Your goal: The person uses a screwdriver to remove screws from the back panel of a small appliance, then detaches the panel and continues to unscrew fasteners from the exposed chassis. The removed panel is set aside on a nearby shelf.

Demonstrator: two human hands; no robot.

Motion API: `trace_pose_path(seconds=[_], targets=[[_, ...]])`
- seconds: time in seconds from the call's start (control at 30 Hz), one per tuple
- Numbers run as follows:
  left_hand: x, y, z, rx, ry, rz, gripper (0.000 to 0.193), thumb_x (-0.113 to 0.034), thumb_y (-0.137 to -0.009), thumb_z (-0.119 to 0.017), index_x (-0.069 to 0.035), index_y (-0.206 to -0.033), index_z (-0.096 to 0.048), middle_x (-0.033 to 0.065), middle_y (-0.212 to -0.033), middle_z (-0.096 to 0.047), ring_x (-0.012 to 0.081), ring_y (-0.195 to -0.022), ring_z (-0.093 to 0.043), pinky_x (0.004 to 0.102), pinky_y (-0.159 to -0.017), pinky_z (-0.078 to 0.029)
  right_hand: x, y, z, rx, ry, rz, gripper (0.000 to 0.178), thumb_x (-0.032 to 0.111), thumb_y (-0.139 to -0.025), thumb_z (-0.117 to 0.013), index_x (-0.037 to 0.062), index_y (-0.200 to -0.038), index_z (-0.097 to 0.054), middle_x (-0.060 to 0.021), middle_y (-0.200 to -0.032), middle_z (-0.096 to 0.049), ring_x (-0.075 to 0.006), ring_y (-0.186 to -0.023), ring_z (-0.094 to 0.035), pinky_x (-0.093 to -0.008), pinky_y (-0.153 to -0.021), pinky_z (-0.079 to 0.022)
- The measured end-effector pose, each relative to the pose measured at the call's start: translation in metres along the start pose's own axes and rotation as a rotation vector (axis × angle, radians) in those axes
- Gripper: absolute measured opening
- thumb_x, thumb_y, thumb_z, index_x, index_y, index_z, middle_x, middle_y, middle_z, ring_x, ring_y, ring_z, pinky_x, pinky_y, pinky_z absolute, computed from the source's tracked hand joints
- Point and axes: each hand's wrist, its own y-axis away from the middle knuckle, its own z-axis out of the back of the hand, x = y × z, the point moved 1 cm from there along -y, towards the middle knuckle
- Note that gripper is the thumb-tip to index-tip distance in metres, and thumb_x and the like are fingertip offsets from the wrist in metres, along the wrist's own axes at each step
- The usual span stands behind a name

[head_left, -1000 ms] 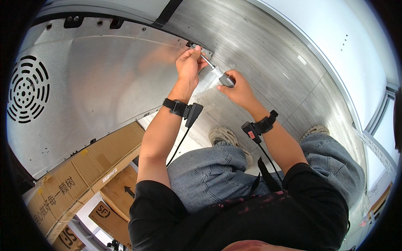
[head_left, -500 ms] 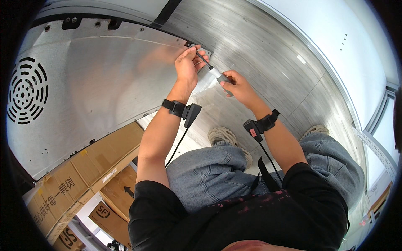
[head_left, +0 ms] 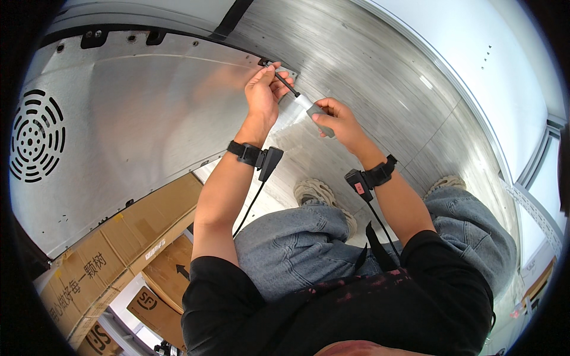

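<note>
Right fingers (head_left: 330, 105) around the screwdriver (head_left: 303, 101) at its handle (head_left: 313, 111), left fingers (head_left: 285, 76) apparently around its shaft (head_left: 287, 85).

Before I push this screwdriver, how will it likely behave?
The screwdriver should be stiff: its dark shaft looks straight. It's probably handle-heavy, since the grey handle is much thicker. Rolling is unclear: the right hand partly covers the handle.

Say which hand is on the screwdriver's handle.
The right hand: it grips the gray handle; the left hand is near the far end of the dark shaft.
</note>
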Motion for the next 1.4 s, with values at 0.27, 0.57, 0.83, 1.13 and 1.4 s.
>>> trace_pose_path(seconds=[0.27, 0.57, 0.83, 1.13, 1.4], targets=[[-0.001, 0.001, 0.003, -0.013, -0.025, -0.013, 0.024, -0.016, -0.095, -0.048, 0.001, -0.108, -0.057, 0.0097, -0.082, -0.064, 0.0169, -0.069, -0.063, 0.0251, -0.061, -0.054, 0.010, 0.005, 0.000, 0.040, -0.104, -0.070, 0.030, 0.024, -0.088, -0.055, 0.0001, -0.107, -0.057, -0.0057, -0.079, -0.059, -0.0103, -0.062, -0.055, -0.0255, -0.056, -0.046], [0.003, 0.002, 0.005, 0.003, -0.018, -0.020, 0.024, -0.016, -0.093, -0.052, 0.001, -0.110, -0.056, 0.0107, -0.081, -0.065, 0.0181, -0.068, -0.064, 0.0258, -0.061, -0.056, 0.013, 0.010, 0.005, 0.012, -0.131, -0.100, 0.032, 0.023, -0.088, -0.054, -0.0024, -0.107, -0.059, -0.0092, -0.078, -0.062, -0.0125, -0.062, -0.057, -0.0273, -0.056, -0.048], [0.002, 0.010, -0.004, 0.162, 0.023, -0.072, 0.027, -0.016, -0.098, -0.040, 0.000, -0.117, -0.048, 0.0183, -0.088, -0.066, 0.0215, -0.072, -0.067, 0.0273, -0.060, -0.057, 0.002, 0.009, 0.027, 0.017, -0.159, -0.083, 0.032, 0.020, -0.087, -0.051, -0.0038, -0.107, -0.059, -0.0092, -0.077, -0.062, -0.0130, -0.062, -0.057, -0.0269, -0.057, -0.047], [-0.002, -0.008, -0.056, 0.351, -0.201, -0.151, 0.025, -0.023, -0.100, -0.037, -0.005, -0.110, -0.050, 0.0187, -0.089, -0.066, 0.0221, -0.073, -0.067, 0.0289, -0.063, -0.055, 0.010, 0.021, 0.064, -0.061, -0.268, 0.003, 0.034, 0.018, -0.085, -0.049, -0.0069, -0.107, -0.058, -0.0107, -0.074, -0.062, -0.0144, -0.058, -0.056, -0.0273, -0.056, -0.046], [0.026, -0.064, -0.125, 0.519, -0.136, 0.068, 0.010, -0.010, -0.093, -0.050, -0.006, -0.099, -0.056, 0.0137, -0.092, -0.064, 0.0159, -0.074, -0.062, 0.0293, -0.065, -0.053, 0.013, 0.033, 0.113, -0.274, -0.287, -0.001, 0.039, 0.025, -0.083, -0.046, -0.0068, -0.103, -0.058, -0.0106, -0.072, -0.060, -0.0151, -0.057, -0.054, -0.0271, -0.051, -0.044]])
